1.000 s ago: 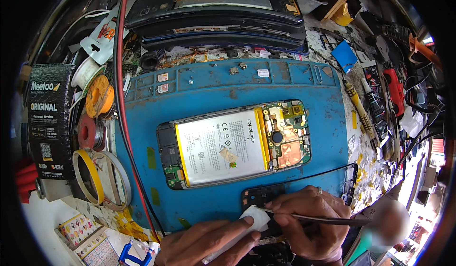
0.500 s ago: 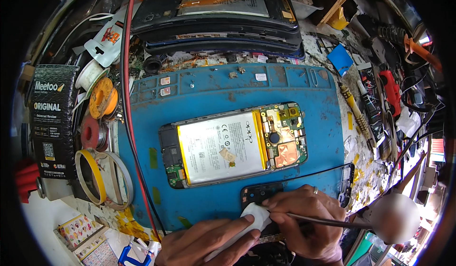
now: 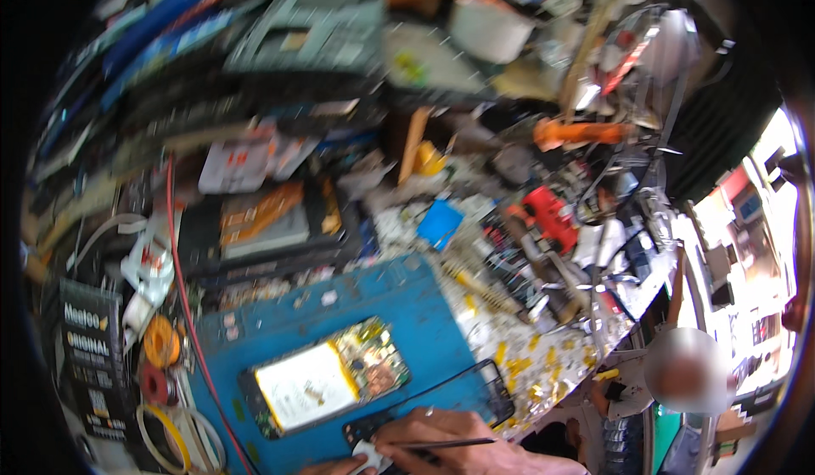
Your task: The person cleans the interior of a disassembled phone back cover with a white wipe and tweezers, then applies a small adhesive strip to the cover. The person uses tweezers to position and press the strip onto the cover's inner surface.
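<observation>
At the bottom of the blurred view, my right hand (image 3: 437, 437) grips a slim dark tool (image 3: 450, 444) over a black phone frame (image 3: 501, 390). My left hand (image 3: 335, 466), mostly cut off by the lower edge, has its fingertips on a white tissue or cloth (image 3: 367, 456). Above my hands an opened phone (image 3: 301, 386), with a silver battery and a circuit board, lies on a blue mat (image 3: 212, 348).
Around the mat are stacked phones (image 3: 272, 229), tape and wire spools (image 3: 161, 339), a black pouch (image 3: 93, 365), red and black cables, and cluttered tools (image 3: 548, 220). A co-worker (image 3: 620, 390) is at the right beyond the bench.
The view has swung up and to the right, so the mat and hands sit lower in it and more of the bench's back shows. Both hands keep their hold.
</observation>
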Demonstrator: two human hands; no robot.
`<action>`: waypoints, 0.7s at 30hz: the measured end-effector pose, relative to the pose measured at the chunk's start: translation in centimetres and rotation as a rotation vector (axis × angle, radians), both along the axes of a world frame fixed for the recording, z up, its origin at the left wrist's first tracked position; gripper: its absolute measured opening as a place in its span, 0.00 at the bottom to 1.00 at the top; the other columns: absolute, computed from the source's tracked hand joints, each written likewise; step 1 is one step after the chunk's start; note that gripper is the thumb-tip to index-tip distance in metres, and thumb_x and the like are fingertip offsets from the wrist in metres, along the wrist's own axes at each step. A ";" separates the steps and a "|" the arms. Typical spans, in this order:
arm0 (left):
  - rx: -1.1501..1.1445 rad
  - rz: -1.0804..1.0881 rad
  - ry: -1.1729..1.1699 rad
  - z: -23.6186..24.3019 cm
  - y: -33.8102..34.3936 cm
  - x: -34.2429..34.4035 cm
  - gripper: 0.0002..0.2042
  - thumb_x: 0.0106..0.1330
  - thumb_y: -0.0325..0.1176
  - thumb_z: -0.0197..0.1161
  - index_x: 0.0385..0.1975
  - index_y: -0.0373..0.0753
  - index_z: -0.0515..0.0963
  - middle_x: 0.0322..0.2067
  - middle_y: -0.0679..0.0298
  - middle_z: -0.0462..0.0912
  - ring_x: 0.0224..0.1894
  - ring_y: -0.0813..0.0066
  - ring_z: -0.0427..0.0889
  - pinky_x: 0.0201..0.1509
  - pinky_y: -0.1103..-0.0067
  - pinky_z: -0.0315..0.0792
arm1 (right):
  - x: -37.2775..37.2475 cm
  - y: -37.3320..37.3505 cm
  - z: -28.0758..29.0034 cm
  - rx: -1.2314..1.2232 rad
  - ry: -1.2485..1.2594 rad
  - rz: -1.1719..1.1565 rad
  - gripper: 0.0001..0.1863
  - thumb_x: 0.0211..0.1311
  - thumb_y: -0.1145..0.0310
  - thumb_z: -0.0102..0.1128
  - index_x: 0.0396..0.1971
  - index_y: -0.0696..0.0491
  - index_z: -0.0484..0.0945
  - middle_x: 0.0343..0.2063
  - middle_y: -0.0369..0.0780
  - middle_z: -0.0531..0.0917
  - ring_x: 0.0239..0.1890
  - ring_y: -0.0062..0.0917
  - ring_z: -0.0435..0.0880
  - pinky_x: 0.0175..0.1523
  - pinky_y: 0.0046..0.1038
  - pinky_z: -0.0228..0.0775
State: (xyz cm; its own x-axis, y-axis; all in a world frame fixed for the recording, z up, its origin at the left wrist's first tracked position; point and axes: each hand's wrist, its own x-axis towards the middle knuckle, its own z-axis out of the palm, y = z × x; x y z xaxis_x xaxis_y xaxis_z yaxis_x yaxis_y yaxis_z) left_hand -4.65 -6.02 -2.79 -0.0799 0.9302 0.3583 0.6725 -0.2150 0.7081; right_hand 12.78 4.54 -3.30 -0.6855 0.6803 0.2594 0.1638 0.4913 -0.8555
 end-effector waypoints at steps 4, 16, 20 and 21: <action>0.071 -0.020 0.054 0.2 0.2 0.0 0.13 0.54 0.21 0.72 0.39 0.38 0.83 0.40 0.56 0.86 0.40 0.55 0.85 0.44 0.68 0.79 | 0.3 -0.3 -0.1 -0.120 -0.040 -0.029 0.16 0.66 0.66 0.63 0.49 0.58 0.78 0.40 0.47 0.83 0.37 0.38 0.85 0.39 0.34 0.79; 0.222 -0.035 0.106 -0.1 0.0 0.4 0.10 0.58 0.24 0.70 0.39 0.31 0.82 0.36 0.48 0.85 0.36 0.50 0.85 0.40 0.66 0.80 | 0.6 -0.9 1.5 -0.172 -0.143 -0.111 0.17 0.73 0.58 0.53 0.43 0.58 0.81 0.27 0.56 0.82 0.29 0.52 0.82 0.33 0.43 0.75; 0.175 -0.039 0.072 -1.4 -0.5 -0.3 0.09 0.60 0.27 0.69 0.40 0.33 0.81 0.38 0.50 0.84 0.38 0.52 0.85 0.42 0.68 0.80 | 0.4 -1.1 0.9 -0.091 -0.070 -0.092 0.18 0.73 0.56 0.52 0.41 0.58 0.80 0.26 0.55 0.81 0.27 0.53 0.81 0.30 0.44 0.72; 0.129 -0.035 0.040 -1.8 -0.6 -0.5 0.10 0.61 0.28 0.70 0.42 0.35 0.82 0.40 0.52 0.84 0.40 0.54 0.85 0.44 0.69 0.79 | 0.2 -1.0 0.9 -0.086 -0.068 -0.107 0.18 0.73 0.56 0.52 0.41 0.58 0.80 0.26 0.56 0.81 0.27 0.53 0.81 0.30 0.44 0.72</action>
